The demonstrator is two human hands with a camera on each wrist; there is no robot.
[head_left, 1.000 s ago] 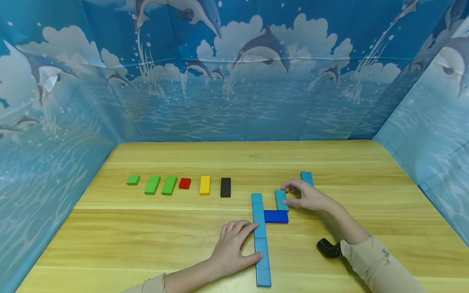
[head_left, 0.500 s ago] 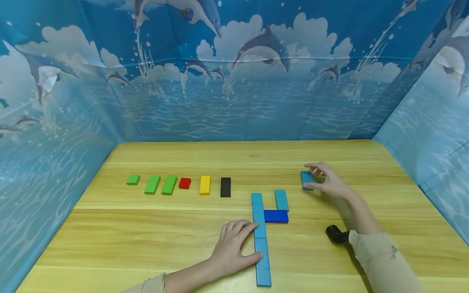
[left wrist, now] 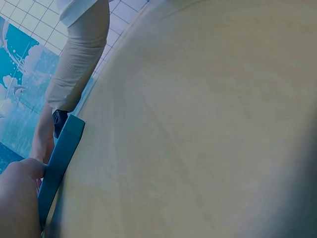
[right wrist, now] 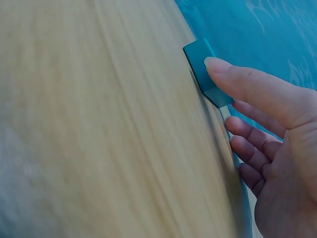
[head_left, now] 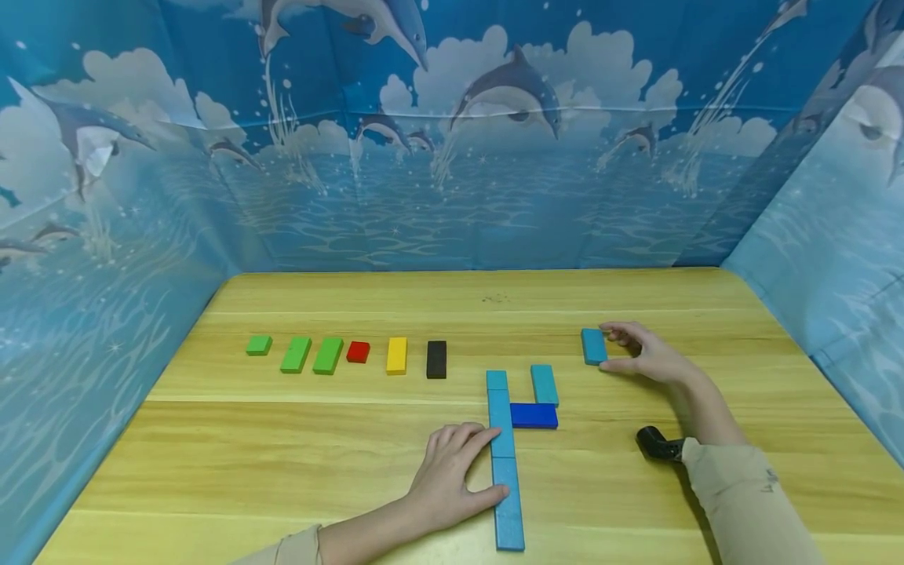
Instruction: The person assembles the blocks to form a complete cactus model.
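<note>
The left hand, spread, touches a row of blue blocks; at that hand's two o'clock a lone block lies on the desk, the right hand wide at its three o'clock.

The yellowish bench bears green blocks, a red block, yellow block and black block left of centre; light-blue blocks and a dark-blue block right.
</note>
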